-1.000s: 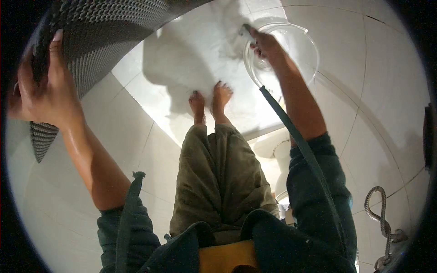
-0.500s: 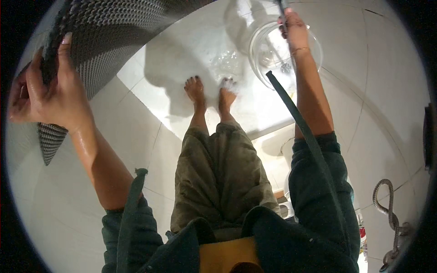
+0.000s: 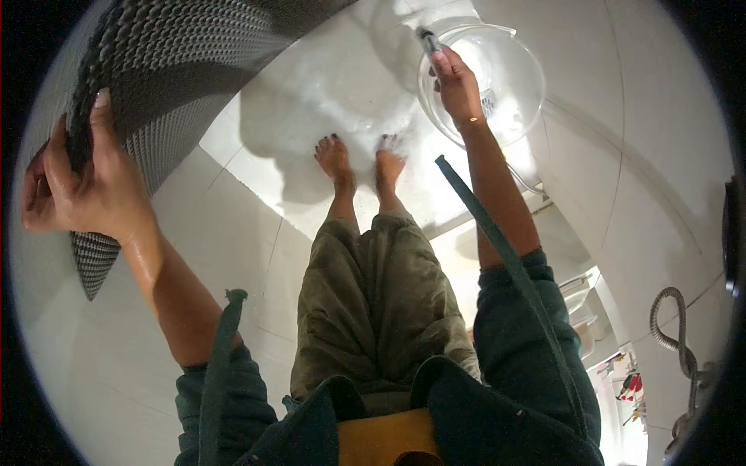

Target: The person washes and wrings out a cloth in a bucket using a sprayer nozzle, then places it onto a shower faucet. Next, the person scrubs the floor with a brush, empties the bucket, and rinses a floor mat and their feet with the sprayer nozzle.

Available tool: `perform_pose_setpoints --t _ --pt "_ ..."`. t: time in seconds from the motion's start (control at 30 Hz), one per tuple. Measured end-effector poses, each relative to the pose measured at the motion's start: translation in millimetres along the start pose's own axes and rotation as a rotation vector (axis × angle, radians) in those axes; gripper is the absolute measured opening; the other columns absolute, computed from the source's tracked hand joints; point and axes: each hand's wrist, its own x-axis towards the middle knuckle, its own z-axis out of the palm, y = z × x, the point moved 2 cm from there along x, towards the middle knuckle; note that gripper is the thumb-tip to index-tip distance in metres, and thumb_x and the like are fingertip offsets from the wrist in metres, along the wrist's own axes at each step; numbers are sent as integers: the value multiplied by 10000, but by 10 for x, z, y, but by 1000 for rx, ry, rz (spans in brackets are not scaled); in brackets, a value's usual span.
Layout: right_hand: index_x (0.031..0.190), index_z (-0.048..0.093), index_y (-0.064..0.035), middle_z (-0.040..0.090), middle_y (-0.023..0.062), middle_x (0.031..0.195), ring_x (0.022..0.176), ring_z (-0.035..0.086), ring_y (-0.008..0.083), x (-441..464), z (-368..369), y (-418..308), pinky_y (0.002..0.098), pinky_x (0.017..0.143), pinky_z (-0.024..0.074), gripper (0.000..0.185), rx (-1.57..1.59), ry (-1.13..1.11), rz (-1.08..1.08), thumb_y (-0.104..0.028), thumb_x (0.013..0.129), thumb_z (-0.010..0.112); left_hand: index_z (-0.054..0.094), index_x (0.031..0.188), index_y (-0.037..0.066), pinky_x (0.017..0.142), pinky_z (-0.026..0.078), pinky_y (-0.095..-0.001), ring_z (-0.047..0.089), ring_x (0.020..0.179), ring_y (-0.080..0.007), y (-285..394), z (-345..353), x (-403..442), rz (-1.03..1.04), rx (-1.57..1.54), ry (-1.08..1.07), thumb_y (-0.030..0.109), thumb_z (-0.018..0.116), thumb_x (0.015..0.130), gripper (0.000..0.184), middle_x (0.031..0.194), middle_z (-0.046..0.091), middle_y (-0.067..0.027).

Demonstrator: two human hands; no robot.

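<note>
A grey textured mat (image 3: 186, 62) hangs across the upper left, its lower corner curling to a point. My left hand (image 3: 97, 182) grips the mat's edge, thumb on the near face and fingers behind. At the top, my right hand (image 3: 454, 81) is closed round a small grey sprayer (image 3: 429, 40), whose head points up and left. Beneath and beside that hand is a round clear tub (image 3: 528, 81) on the wet white floor. Water splashes around the bare feet.
My bare feet (image 3: 334, 159) stand on the wet floor (image 3: 295, 85). A metal hose (image 3: 668, 330) loops on the tiled wall at the lower right. A dark object (image 3: 730, 233) is at the right edge. Small items, some red (image 3: 631, 384), show at the lower right.
My right hand swung right with the sprayer, then came back left and slightly down. My left hand and the mat's corner are slightly lower.
</note>
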Motion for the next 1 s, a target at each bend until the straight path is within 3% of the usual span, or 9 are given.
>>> perform_pose_setpoints --t 0.17,0.37,0.5,0.53,0.63,0.7,0.8,0.83,1.0 --pt "1206 504 -42 621 93 895 771 579 154 17 -454 -186 276 727 454 501 114 189 -33 -410 865 522 686 788 54 748 346 -253 369 921 -166 69 -62 40 62 -9 22 339 805 615 354 791 508 -35" --pt "1200 490 -38 593 177 1059 970 567 287 -229 -313 -321 333 877 401 467 -84 14 -75 -383 885 477 676 791 50 749 335 -263 317 956 -183 50 -35 -8 20 -13 18 351 800 618 368 865 476 -73" --pt "1186 470 -12 574 210 1033 971 557 299 -720 -240 39 356 848 406 496 -105 -24 65 -414 897 437 667 790 40 756 331 -271 296 964 -187 140 -77 31 4 62 -13 357 795 623 381 901 456 -88" --pt "1201 465 -23 541 53 763 591 471 96 -852 -213 130 236 563 414 475 -75 26 74 -392 903 456 665 786 36 755 330 -272 299 959 -186 140 -80 34 14 71 -6 359 795 623 384 900 457 -86" --pt "1110 502 -34 500 18 713 578 448 64 -1208 -277 435 214 526 391 403 -12 174 104 -376 900 468 662 781 30 753 324 -270 303 955 -184 28 -56 8 20 -11 -41 364 793 624 392 896 464 -84" --pt "1091 517 -6 546 99 746 625 507 155 -1410 -446 570 281 583 429 499 86 261 389 -445 854 518 661 780 28 753 321 -267 305 956 -183 26 -37 -9 15 -99 -82 368 793 624 396 892 470 -83" --pt "950 570 -30 495 -23 637 527 422 69 -1619 -753 730 222 479 357 326 157 508 478 -316 806 635 661 778 27 761 312 -284 318 958 -182 63 -53 -5 -13 -30 5 380 795 614 412 862 491 -80" --pt "957 573 -17 509 -16 639 510 427 76 -1623 -873 1029 226 476 367 332 271 632 383 -283 780 665 661 777 29 768 309 -298 324 956 -184 92 -78 22 47 33 -2 383 796 611 413 854 494 -82" --pt "1034 542 10 598 76 788 498 506 126 -1398 -1208 1865 237 426 402 464 133 781 697 -309 733 695 667 766 41 765 322 -310 383 916 -167 83 -85 28 128 167 38 353 812 592 386 780 550 -32"
